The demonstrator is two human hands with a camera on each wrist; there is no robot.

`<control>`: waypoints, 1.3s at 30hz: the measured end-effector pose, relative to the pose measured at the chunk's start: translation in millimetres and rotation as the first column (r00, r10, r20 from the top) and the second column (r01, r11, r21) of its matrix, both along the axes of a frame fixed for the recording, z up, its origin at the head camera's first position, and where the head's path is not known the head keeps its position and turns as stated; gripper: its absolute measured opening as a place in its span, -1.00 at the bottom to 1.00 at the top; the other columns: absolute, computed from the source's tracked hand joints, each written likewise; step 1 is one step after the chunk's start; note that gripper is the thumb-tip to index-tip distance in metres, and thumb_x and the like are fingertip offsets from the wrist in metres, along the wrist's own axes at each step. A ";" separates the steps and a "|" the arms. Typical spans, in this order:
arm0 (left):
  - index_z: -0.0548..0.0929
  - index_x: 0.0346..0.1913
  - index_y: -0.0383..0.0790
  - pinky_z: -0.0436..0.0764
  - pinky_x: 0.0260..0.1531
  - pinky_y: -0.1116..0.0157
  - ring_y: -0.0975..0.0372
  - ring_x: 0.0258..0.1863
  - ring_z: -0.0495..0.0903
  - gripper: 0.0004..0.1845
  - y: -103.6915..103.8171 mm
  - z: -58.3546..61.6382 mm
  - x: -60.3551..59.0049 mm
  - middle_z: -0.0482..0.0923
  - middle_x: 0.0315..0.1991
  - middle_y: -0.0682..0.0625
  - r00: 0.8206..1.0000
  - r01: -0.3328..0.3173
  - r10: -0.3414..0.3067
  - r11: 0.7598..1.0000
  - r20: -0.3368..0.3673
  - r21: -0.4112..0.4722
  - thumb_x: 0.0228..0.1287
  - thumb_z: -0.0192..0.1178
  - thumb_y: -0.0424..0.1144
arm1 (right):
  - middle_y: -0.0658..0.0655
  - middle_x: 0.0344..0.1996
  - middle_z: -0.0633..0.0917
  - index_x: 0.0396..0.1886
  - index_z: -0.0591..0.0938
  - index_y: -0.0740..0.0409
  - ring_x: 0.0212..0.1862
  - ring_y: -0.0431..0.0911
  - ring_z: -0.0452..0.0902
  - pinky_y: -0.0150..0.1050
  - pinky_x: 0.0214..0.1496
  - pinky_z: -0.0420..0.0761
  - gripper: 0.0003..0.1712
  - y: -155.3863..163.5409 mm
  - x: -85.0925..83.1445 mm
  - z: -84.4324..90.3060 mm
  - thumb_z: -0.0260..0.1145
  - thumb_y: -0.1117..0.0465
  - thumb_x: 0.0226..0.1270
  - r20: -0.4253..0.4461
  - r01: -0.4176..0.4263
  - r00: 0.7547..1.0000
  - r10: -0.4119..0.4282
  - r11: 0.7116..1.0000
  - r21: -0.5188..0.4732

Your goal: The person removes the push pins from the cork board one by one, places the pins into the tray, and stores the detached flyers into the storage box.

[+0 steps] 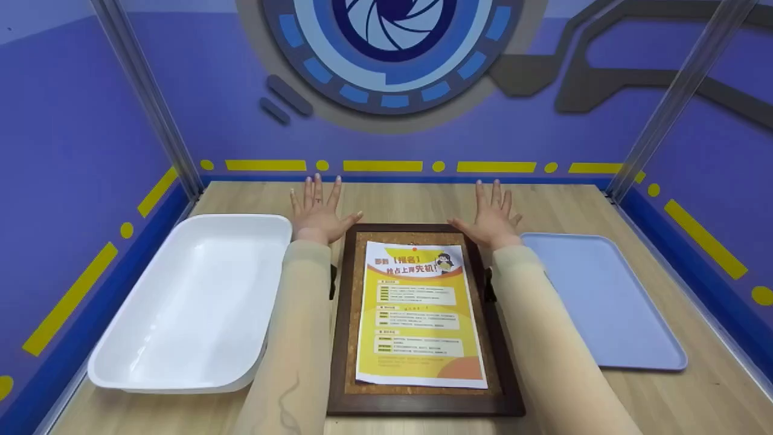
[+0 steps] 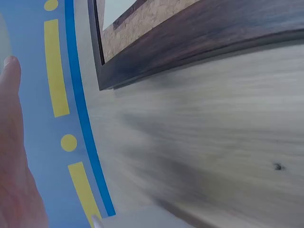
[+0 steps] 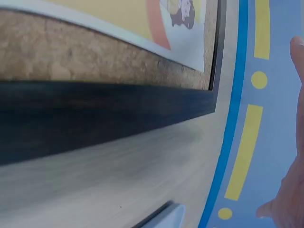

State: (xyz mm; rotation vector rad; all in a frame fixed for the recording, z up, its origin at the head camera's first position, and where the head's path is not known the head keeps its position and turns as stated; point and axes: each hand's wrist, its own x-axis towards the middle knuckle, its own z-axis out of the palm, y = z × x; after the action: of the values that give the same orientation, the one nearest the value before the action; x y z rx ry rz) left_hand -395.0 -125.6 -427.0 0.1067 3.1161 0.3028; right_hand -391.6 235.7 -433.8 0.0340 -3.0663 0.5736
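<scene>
A cork board with a dark wooden frame lies flat on the table in the middle of the head view. On it is a yellow and white printed sheet, with an orange pin at its top. My left hand, fingers spread and straight, is held out by the board's far left corner. Palm forward and fingers fanned, my right hand is by the far right corner. Neither hand holds anything. In the left wrist view the left hand shows at the edge, apart from the frame; the right wrist view shows the right hand likewise.
To the left stands a deep white plastic tub. A flat light-blue tray lies to the right. Purple-blue printed panels wall in the table at the back and both sides, with metal posts at the corners.
</scene>
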 end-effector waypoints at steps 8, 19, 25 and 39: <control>-0.38 0.67 0.22 -0.58 0.56 -0.22 -0.02 0.66 -0.64 0.04 18.3 -10.0 9.0 -0.67 0.66 -0.12 0.998 0.055 -0.054 0.998 -0.014 0.035 0.35 -0.20 0.57 | 0.23 0.68 -0.42 0.72 -0.23 -0.08 0.67 0.33 -0.53 0.56 0.53 -0.26 0.27 -19.1 -0.8 -11.3 0.25 -0.45 0.32 0.006 -0.006 1.000 0.007 0.996 -0.091; -0.34 0.67 0.27 -0.46 0.61 -0.18 -0.01 0.67 -0.60 0.07 46.9 -28.0 45.4 -0.64 0.67 -0.09 0.958 0.276 -0.281 0.958 0.062 0.083 0.33 -0.01 0.52 | 0.30 0.61 0.18 0.65 0.15 0.08 0.61 0.24 0.12 0.19 0.60 0.26 -0.08 -58.6 9.9 -41.1 0.39 0.07 0.44 -0.038 -0.090 0.996 0.082 0.928 -0.362; -0.32 0.67 0.27 -0.43 0.61 -0.20 -0.06 0.68 -0.54 0.15 56.6 -38.4 73.5 -0.60 0.68 -0.11 0.922 0.328 -0.339 0.941 0.186 0.087 0.24 0.05 0.57 | 0.24 0.17 0.68 0.27 0.62 0.19 0.20 0.08 0.62 0.00 0.32 0.60 -0.57 -83.4 15.5 -52.1 0.36 0.20 0.46 0.015 -0.018 0.999 0.028 0.879 -0.476; -0.16 0.68 0.22 -0.39 0.63 -0.16 -0.07 0.69 -0.49 0.16 62.6 -43.5 93.0 -0.49 0.71 -0.10 0.865 0.322 -0.328 0.943 0.380 0.080 0.17 0.15 0.55 | 0.12 -0.11 0.75 -0.11 0.79 0.11 -0.09 -0.05 0.62 -0.14 0.03 0.65 -0.85 -101.1 15.9 -63.9 0.31 0.28 0.47 0.069 0.070 0.997 -0.044 0.902 -0.427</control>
State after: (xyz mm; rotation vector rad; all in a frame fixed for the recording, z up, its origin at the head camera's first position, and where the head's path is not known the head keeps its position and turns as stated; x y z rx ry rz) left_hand -302.0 -63.0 -470.4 0.5015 2.6398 0.2947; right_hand -375.7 134.6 -497.7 -0.0814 -2.9024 1.2493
